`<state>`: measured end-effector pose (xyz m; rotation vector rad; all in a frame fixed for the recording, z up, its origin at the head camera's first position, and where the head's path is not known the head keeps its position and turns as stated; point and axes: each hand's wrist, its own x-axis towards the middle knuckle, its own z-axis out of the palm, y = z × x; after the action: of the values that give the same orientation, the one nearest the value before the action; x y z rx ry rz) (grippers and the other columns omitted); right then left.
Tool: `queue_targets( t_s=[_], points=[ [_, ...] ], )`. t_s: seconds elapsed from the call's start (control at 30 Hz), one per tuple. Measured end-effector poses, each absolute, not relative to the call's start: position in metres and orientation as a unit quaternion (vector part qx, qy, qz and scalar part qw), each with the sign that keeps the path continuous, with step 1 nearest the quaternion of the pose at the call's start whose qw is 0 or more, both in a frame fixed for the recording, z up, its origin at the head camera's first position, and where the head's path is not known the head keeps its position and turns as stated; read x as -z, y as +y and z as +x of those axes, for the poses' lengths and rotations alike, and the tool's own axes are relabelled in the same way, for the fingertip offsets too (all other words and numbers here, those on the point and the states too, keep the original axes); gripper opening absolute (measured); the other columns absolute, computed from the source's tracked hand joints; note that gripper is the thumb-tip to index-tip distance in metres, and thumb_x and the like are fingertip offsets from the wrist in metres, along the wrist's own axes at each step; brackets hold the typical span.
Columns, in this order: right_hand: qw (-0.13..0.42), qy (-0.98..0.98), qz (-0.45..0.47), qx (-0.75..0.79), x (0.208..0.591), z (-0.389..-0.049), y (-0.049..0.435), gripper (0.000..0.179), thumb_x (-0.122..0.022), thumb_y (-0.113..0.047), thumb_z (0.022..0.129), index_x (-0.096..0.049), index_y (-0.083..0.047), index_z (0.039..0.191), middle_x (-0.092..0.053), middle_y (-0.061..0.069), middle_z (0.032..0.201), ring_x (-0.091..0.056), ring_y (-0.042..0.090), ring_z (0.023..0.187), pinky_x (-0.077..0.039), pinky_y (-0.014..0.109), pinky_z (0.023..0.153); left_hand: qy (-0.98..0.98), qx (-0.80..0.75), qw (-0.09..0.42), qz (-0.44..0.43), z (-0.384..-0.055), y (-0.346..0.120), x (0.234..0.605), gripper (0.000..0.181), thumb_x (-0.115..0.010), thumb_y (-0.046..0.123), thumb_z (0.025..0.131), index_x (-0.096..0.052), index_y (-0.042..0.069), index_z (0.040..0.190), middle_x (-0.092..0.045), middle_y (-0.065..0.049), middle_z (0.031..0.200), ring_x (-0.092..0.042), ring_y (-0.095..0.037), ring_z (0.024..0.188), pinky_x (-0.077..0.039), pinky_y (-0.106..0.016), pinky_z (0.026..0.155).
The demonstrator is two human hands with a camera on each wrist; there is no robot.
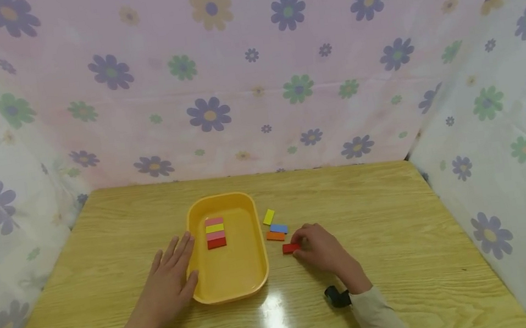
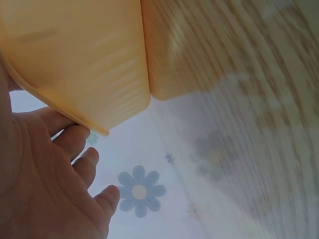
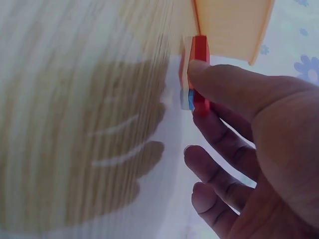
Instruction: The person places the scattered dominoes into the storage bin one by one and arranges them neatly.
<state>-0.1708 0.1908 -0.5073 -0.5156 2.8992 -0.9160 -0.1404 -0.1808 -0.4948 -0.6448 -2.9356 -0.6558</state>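
Note:
My right hand [image 1: 323,250] pinches a red block [image 1: 288,249] between thumb and fingers, just right of the yellow tray [image 1: 230,294]. In the right wrist view the thumb lies along the side of this red block [image 3: 201,47]. My left hand [image 1: 169,284] has its fingers extended and touches the tray's left rim; the left wrist view shows the fingers against the tray's edge [image 2: 75,118]. Inside the tray lie a pink block [image 1: 213,222], a yellow block [image 1: 214,228], another pink block [image 1: 215,235] and a red block [image 1: 216,243], side by side in a column.
Between the tray and my right hand lie a yellow block [image 1: 269,217], a blue block [image 1: 279,229] and an orange block [image 1: 275,236]. All stand on a wooden table [image 1: 399,212]. A flowered curtain [image 1: 251,77] encloses the table's back and sides.

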Motion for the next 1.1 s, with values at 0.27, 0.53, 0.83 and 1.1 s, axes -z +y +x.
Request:
queue_targets(
  t_s=[0.27,0.53,0.83,1.1],
  points=[
    [0.037,0.92,-0.108,0.375,0.511,-0.166,0.193,0.017,-0.077,-0.016,0.092,-0.072,-0.012,0.108,-0.071,0.0,0.106,-0.063,0.017,0.096,-0.054,0.041,0.087,-0.953,0.213,0.035,-0.212,-0.141,-0.181,0.496,0.065,-0.056,0.024,0.102,-0.032,0.002,0.159,-0.026,-0.014,0.167,-0.022,-0.043,0.153,-0.017,-0.067,0.12],
    [-0.003,0.871,-0.072,0.485,0.515,-0.163,0.189,0.017,-0.08,-0.007,0.087,-0.075,-0.008,0.104,-0.074,0.005,0.103,-0.069,0.02,0.095,-0.06,0.035,0.085,-0.954,0.21,0.033,-0.209,-0.14,-0.18,0.495,0.065,-0.056,0.023,0.102,-0.032,0.002,0.158,-0.027,-0.014,0.167,-0.023,-0.043,0.153,-0.019,-0.068,0.119],
    [-0.07,0.687,0.071,0.72,0.512,-0.159,0.174,0.024,-0.076,0.003,0.087,-0.072,0.01,0.109,-0.073,0.018,0.104,-0.076,0.022,0.089,-0.062,0.031,0.079,-0.956,0.202,0.035,-0.211,-0.14,-0.18,0.494,0.065,-0.056,0.022,0.102,-0.033,0.0,0.158,-0.027,-0.015,0.167,-0.023,-0.044,0.152,-0.019,-0.069,0.118],
    [-0.055,0.59,0.11,0.798,0.508,-0.157,0.165,0.023,-0.068,0.0,0.095,-0.07,0.011,0.115,-0.073,0.009,0.107,-0.075,0.016,0.095,-0.06,0.033,0.088,-0.955,0.202,0.044,-0.212,-0.139,-0.176,0.493,0.064,-0.057,0.021,0.101,-0.035,-0.001,0.157,-0.03,-0.017,0.165,-0.024,-0.044,0.152,-0.02,-0.07,0.117]
  ],
)
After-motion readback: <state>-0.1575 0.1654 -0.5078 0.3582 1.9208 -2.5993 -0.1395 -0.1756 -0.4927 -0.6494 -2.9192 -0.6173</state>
